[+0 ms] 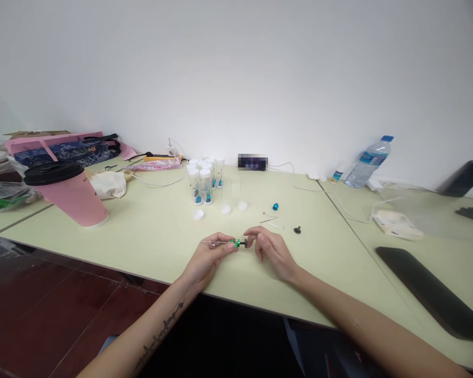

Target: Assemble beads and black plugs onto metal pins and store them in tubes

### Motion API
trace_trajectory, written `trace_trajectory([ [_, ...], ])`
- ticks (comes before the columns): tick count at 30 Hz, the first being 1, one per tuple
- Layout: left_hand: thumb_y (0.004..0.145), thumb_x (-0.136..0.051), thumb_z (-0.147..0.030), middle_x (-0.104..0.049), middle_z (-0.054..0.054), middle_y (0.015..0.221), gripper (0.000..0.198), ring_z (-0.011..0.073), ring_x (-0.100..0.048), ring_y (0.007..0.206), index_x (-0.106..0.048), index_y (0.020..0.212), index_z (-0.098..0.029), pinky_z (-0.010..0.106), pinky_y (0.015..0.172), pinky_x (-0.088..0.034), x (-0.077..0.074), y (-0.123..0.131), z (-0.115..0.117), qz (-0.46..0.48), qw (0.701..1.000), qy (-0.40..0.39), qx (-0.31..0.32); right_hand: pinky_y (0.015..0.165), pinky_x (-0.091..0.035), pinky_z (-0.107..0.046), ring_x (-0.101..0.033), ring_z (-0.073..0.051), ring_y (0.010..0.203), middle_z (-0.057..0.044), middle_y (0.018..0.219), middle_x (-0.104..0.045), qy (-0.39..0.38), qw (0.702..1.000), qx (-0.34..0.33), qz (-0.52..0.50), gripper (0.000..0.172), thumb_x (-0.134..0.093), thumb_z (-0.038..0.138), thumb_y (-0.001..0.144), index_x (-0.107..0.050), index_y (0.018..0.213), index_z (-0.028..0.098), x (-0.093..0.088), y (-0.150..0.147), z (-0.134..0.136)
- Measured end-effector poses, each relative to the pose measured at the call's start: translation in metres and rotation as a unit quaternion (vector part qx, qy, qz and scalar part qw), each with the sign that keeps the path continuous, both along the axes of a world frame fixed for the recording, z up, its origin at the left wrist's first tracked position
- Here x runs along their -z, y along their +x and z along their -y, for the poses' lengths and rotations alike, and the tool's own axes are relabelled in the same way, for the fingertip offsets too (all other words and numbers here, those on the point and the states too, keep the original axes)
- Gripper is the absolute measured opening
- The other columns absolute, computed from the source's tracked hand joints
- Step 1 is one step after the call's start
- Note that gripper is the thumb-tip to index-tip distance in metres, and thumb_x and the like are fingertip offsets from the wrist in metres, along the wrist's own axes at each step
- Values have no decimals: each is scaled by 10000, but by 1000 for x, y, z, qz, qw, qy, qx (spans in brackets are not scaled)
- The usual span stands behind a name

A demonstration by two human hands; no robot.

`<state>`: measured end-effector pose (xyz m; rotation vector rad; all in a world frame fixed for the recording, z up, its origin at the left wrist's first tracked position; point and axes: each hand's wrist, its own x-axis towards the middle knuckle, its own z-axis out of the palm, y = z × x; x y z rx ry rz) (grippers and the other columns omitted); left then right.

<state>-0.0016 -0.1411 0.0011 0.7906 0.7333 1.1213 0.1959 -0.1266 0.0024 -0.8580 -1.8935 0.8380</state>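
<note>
Near the table's front edge, my left hand [208,258] pinches a small green part [237,243] with a thin metal rod pointing left and a black knob [245,243] on its right end. My right hand [271,251] is at the black knob, its curled fingertips at or very close to it; whether they grip it is unclear. Beyond my right hand lie a blue part [275,207], a black part [297,230] and thin metal pins [275,226]. White caps [226,209] rest behind my hands, near clear tubes [207,188] with white lids and blue parts inside.
A pink cup [73,197] with a black lid stands at the left, by a cloth pouch [109,184] and bags. A water bottle [368,161] stands at the back right. A long black object [429,289] lies at the right. White cables cross the table [161,236].
</note>
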Motion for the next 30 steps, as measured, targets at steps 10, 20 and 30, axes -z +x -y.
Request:
trace_trajectory([
  [10,650,-828,-213,-735,56,817,231,128,-653,791,-692,817,-131,246,833,-454,2,-1,0,1,1000,2,0,719,-474,-323,-615,-181,688,-4,646,-587,-2,1000,-2,5,404,-318,461,999,-613,1072,195,0,0,0],
  [20,681,-809,-201,-729,58,830,204,129,-651,800,-672,814,-127,248,823,-455,2,0,-1,5,1000,6,6,761,-457,-328,-615,-197,737,15,560,-521,1,1000,2,13,405,-325,450,1002,-632,1027,188,-5,0,1],
  [30,658,-823,-208,-728,58,814,236,135,-654,782,-672,820,-127,254,805,-462,2,0,-1,-3,1000,-4,0,769,-455,-334,-613,-193,721,22,562,-511,1,1000,7,6,406,-307,442,1007,-613,1082,185,-2,0,-1],
])
